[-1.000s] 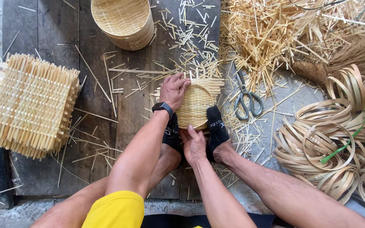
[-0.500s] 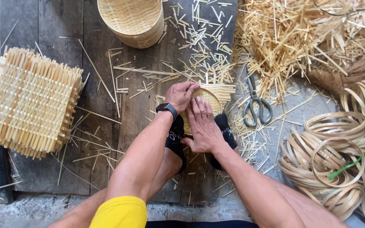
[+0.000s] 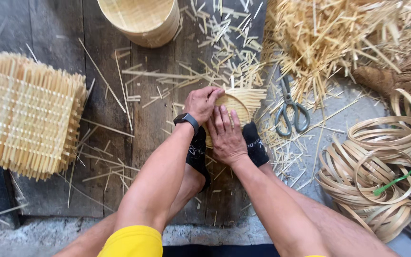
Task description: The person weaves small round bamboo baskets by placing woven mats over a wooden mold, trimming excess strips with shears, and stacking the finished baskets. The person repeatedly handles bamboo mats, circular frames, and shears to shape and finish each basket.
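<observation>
Now | left hand [image 3: 201, 103] is gripping the far-left rim of the small woven basket [image 3: 236, 107], fingers curled on it | right hand [image 3: 226, 135] is pressing flat on its near side, fingers spread | basket is sitting between two black-socked feet [image 3: 255, 143] on the plank floor [image 3: 105, 119] | scissors [image 3: 290, 108] are lying just right.

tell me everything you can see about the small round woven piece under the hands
The small woven piece is a round, pale yellow mat of thin bamboo-like strips with loose strip ends fanning out on its far right side. It lies on the dark wooden boards, pinned between two feet in black socks. The left hand grips its far left rim; the right hand lies flat over its near part, hiding much of it.
</observation>
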